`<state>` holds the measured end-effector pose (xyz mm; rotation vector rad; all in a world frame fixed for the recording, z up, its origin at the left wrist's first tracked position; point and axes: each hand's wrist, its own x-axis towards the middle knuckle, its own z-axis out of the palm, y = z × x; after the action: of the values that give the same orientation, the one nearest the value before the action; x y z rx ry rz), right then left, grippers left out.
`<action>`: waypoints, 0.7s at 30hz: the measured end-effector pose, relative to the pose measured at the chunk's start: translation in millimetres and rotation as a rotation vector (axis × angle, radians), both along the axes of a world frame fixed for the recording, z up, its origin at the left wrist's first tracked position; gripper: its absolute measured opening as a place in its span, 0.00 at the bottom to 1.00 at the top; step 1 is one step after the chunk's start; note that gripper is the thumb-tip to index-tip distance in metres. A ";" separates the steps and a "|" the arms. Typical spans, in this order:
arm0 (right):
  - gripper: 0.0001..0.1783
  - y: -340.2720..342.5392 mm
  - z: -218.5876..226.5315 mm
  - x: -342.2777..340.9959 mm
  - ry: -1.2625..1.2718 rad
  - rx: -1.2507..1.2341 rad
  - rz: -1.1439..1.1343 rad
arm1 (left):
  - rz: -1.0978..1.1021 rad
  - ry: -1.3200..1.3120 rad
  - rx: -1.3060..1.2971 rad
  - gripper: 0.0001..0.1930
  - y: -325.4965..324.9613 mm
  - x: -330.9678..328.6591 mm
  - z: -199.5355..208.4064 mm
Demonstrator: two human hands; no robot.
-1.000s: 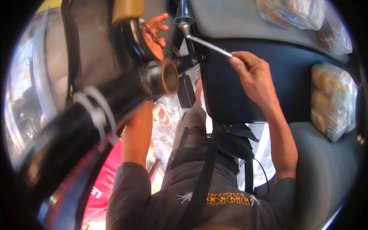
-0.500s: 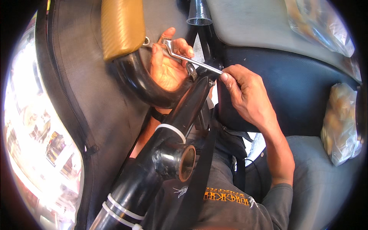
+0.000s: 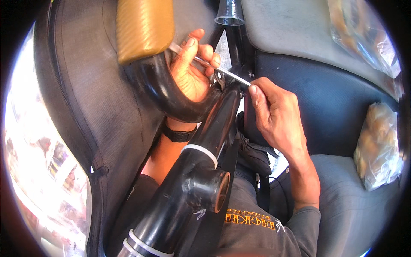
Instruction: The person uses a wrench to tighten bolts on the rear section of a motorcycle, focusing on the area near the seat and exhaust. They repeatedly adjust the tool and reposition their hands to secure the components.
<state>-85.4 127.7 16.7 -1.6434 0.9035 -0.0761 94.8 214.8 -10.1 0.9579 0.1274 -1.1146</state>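
Observation:
My left hand (image 3: 190, 79) is behind the black curved tube (image 3: 154, 88), with thumb and fingers closed around a silver wrench (image 3: 233, 77). Between finger and thumb, my right hand (image 3: 278, 113) pinches the wrench's other end. The shaft slants down to the right, passing above a small slotted metal tab (image 3: 220, 79) on the black tube frame (image 3: 214, 128). Just below my right fingertips, a bolt (image 3: 242, 94) sticks out of the frame. The wrench's far end lies partly hidden behind my left thumb and beside the tan padded grip (image 3: 145, 32); whether a second wrench lies there, I cannot tell.
White zip ties (image 3: 201, 150) circle the thick tube, which has an open-ended stub (image 3: 220, 192). A clear plastic cup (image 3: 230, 13) stands at the top. Dark seat panels (image 3: 299, 94) lie to the right, with a plastic bag (image 3: 379, 147) of brownish things. A black wristband (image 3: 179, 134) circles my left wrist.
The wrench's bent head and a ring end, both visible before, are now covered. My left thumb has closed over the shaft. The whole view has shifted slightly.

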 end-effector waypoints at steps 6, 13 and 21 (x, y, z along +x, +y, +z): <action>0.12 -0.2 -1.6 8.2 0.011 0.006 0.012 | -0.015 -0.030 -0.010 0.15 4.3 1.1 -13.8; 0.19 1.4 -22.3 0.2 0.091 0.072 -0.068 | 0.006 0.087 0.157 0.24 -2.6 -15.4 -3.0; 0.24 9.9 -32.3 -10.2 -0.160 0.305 -0.442 | -0.329 -0.243 -0.410 0.39 20.1 9.2 -61.6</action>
<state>-95.6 137.6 -15.6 -1.1204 1.0821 -0.3513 103.9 234.9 -71.7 0.7490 -0.4566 -1.2508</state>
